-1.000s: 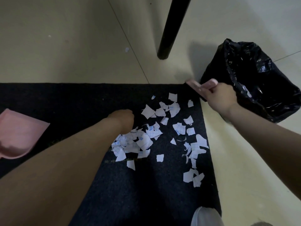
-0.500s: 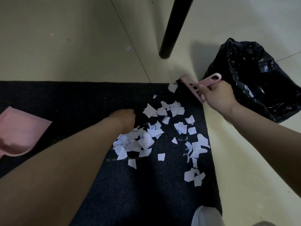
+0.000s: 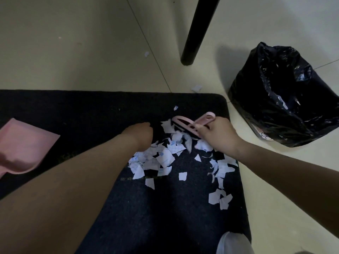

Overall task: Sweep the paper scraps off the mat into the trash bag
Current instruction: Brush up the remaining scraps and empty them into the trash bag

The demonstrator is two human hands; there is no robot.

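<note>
A: Right hand (image 3: 218,135) state?
B: Fingers wrapped tight on the pink brush (image 3: 190,125); handle loop points toward the mat's far right corner; dark bristles sit down among the paper scraps (image 3: 165,156).

A: Left hand (image 3: 141,133)?
B: Curled into a loose fist, knuckles down on the mat (image 3: 91,110) just left of the scrap pile; whether it grips anything, cannot tell; nothing shows in it.

A: Scrap distribution?
B: Main heap mid-mat, between the two hands and just nearer the person; a looser trail runs along the mat's right edge toward the near right corner; one small bit lies alone just beyond the brush; two strays lie off the mat on the floor (image 3: 73,52), one just past the far edge, one further out beside the tile seam.

A: Trash bag (image 3: 282,96)?
B: Black, standing open on the floor to the right of the mat's far right corner; apart from the mat; pale bits visible inside.

A: Other items?
B: Pink dustpan (image 3: 23,147) at the mat's left edge, untouched; black furniture leg (image 3: 198,28) on the floor beyond the far edge.
</note>
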